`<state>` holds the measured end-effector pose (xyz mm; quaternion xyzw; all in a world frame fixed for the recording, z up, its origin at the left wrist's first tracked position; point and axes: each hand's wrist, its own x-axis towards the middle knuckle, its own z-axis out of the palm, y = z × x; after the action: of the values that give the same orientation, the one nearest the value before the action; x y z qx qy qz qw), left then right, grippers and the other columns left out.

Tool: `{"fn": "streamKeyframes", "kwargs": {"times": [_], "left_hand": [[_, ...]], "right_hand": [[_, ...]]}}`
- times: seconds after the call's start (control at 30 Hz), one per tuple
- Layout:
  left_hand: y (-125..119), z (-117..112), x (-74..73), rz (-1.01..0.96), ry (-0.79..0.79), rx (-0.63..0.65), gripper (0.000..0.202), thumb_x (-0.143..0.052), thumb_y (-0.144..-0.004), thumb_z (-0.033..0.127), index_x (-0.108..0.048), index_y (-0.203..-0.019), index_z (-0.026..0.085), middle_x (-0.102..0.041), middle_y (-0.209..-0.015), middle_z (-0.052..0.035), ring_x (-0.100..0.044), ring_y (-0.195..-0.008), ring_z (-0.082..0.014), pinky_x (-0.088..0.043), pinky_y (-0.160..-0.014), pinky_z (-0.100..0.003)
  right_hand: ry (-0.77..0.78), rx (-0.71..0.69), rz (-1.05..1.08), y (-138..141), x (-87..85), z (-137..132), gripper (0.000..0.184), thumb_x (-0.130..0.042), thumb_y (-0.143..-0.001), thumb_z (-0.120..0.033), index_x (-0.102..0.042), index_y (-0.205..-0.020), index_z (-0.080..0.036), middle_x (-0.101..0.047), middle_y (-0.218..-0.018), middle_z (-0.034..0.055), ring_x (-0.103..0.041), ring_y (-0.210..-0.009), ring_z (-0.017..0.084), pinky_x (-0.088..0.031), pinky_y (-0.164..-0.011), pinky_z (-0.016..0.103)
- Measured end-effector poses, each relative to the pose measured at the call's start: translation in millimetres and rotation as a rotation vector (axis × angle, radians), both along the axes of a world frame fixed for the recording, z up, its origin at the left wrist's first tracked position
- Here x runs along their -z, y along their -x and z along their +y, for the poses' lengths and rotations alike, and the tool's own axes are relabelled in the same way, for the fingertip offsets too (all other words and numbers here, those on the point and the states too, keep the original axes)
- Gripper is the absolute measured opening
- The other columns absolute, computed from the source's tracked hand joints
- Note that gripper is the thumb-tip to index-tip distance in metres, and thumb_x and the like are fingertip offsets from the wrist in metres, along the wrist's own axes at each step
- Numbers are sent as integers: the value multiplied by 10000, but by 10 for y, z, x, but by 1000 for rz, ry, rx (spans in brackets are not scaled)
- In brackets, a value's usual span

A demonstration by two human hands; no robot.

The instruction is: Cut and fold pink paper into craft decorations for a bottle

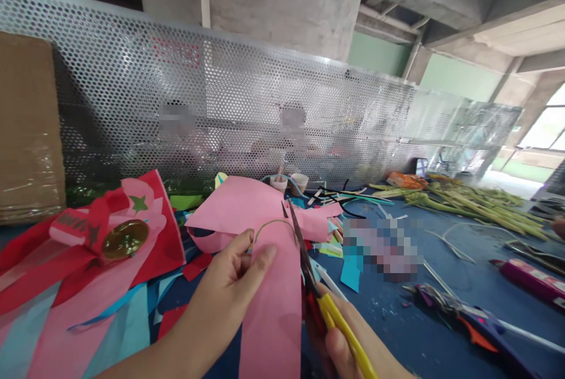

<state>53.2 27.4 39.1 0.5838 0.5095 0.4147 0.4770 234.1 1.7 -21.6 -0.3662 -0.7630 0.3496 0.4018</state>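
My left hand (241,270) pinches a long strip of pink paper (274,308) near its upper end, thumb on top. A curved green line crosses that end of the strip. In my right hand (348,332) is a pair of scissors (348,326) with yellow and red handles and dark blades, angled up and to the left. The blades lie along the strip's right edge, near the end of the green line. Just behind the strip sits a larger piece of pink paper (238,202), curled and spread on the blue table.
On the left lie red, pink and light-blue paper strips with a round gold piece (126,239). A glue gun (463,314) and a purple tube (534,282) lie to the right. Two small cups (298,183) stand before a perforated metal screen (247,90). Long stalks (477,202) lie at the back right.
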Motion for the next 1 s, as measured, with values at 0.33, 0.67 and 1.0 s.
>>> {"fn": "streamKeyframes", "kwargs": {"times": [0.33, 0.67, 1.0], "left_hand": [[38, 7, -31, -64, -36, -48, 580, -637, -703, 619, -598, -1073, 175, -393, -547, 86, -368, -488, -112, -263, -462, -227], [112, 148, -162, -12, -172, 31, 381, -575, -743, 562, -476, -640, 209, -398, -598, 53, -358, -558, -116, -317, -503, -224], [120, 175, -83, 31, -240, 59, 367, -541, -787, 517, -457, -604, 210, -294, -619, 56, -280, -584, -127, -281, -523, -240]], "right_hand": [[40, -80, 49, -72, -22, 29, 565, -322, -841, -778, -412, -831, -221, -352, -596, -58, -289, -468, 100, -227, -396, 233], [172, -66, 49, -138, -127, 26, 682, -364, -748, -862, -502, -853, -202, -369, -600, -46, -319, -526, 123, -262, -448, 253], [258, -65, 95, -93, -125, -19, 725, -335, -721, -895, -467, -873, -198, -333, -604, -59, -243, -460, 78, -164, -331, 185]]}}
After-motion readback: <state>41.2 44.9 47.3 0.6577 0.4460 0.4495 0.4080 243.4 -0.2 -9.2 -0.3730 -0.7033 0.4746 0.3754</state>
